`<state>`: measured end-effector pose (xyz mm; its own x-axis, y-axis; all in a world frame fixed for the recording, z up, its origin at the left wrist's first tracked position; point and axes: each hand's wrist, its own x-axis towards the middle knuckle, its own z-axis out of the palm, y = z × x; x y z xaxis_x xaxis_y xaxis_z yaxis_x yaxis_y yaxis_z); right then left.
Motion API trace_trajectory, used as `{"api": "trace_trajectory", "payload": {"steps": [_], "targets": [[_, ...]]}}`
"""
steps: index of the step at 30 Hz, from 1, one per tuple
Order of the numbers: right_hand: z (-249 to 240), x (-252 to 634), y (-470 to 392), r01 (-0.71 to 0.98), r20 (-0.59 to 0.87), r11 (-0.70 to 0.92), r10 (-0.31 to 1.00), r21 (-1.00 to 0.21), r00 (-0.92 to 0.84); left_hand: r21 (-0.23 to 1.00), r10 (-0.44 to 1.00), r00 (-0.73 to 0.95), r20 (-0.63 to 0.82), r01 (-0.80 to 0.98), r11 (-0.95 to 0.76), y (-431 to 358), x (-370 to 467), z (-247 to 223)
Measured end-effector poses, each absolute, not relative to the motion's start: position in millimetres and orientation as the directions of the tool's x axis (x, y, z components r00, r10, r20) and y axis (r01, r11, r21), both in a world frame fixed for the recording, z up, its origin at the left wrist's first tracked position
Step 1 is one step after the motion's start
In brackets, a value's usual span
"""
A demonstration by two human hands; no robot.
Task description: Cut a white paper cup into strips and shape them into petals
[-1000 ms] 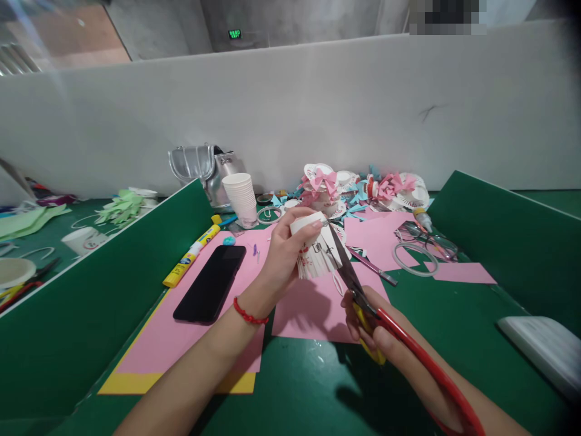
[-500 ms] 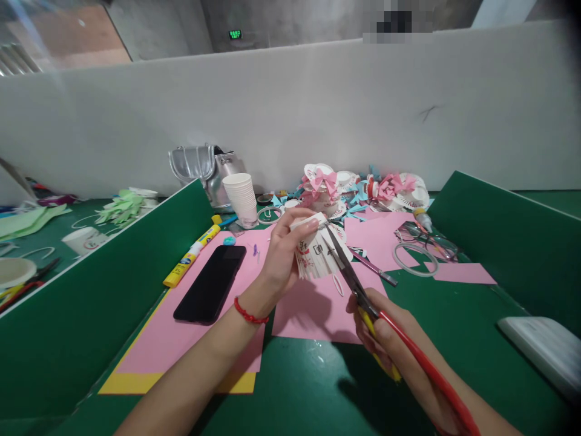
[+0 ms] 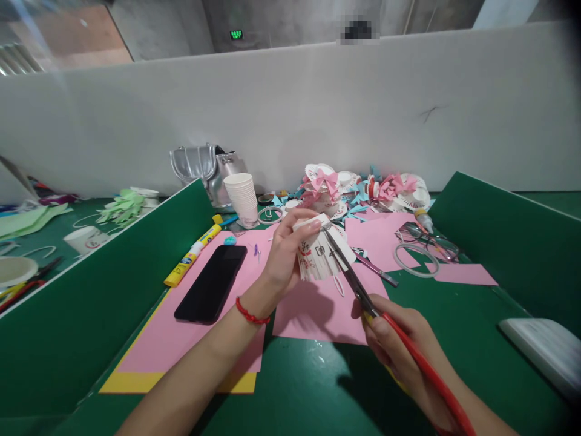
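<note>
While left hand [image 3: 284, 248] grips cup [image 3: 318, 251], scissors [image 3: 351, 275] cut.

Craft workspace, green partitioned table [image 3: 297, 387], pink paper sheets [image 3: 318, 309], stacked paper cups [image 3: 241, 197], glue sticks [image 3: 186, 266], paper bows [image 3: 325, 183]

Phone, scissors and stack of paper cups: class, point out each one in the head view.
Phone [image 3: 211, 284]: head view, middle of its dark face.
Scissors [image 3: 356, 284]: head view, on the metal blades.
Stack of paper cups [image 3: 241, 200]: head view, on the side of the stack.
</note>
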<state>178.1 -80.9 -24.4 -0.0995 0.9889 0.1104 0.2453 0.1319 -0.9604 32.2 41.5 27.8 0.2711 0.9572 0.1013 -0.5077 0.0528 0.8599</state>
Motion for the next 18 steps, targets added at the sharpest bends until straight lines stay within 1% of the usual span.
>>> {"api": "trace_trajectory", "payload": {"steps": [5, 8, 13, 18], "targets": [[-24.2, 178.6, -81.6, 0.269, 0.119, 0.133, 0.991, -0.954, -0.065, 0.859, 0.955, 0.277, 0.103, -0.509, 0.055, 42.1, 31.7, 27.7], [-23.3, 178.2, -81.8, 0.274, 0.130, 0.149, 0.988, -0.950, -0.085, 0.859, 0.954, 0.282, 0.099, -0.509, 0.061, 42.5, 31.4, 27.6], [-17.9, 174.0, -82.8, 0.255, 0.086, 0.089, 0.996, -0.963, -0.025, 0.862, 0.956, 0.275, 0.097, -0.503, 0.057, 42.7, 31.4, 27.4], [-13.1, 170.7, -83.4, 0.249, 0.095, 0.092, 0.996, -0.964, -0.002, 0.868, 0.958, 0.273, 0.089, -0.493, 0.060, 42.3, 31.8, 28.4]]}}
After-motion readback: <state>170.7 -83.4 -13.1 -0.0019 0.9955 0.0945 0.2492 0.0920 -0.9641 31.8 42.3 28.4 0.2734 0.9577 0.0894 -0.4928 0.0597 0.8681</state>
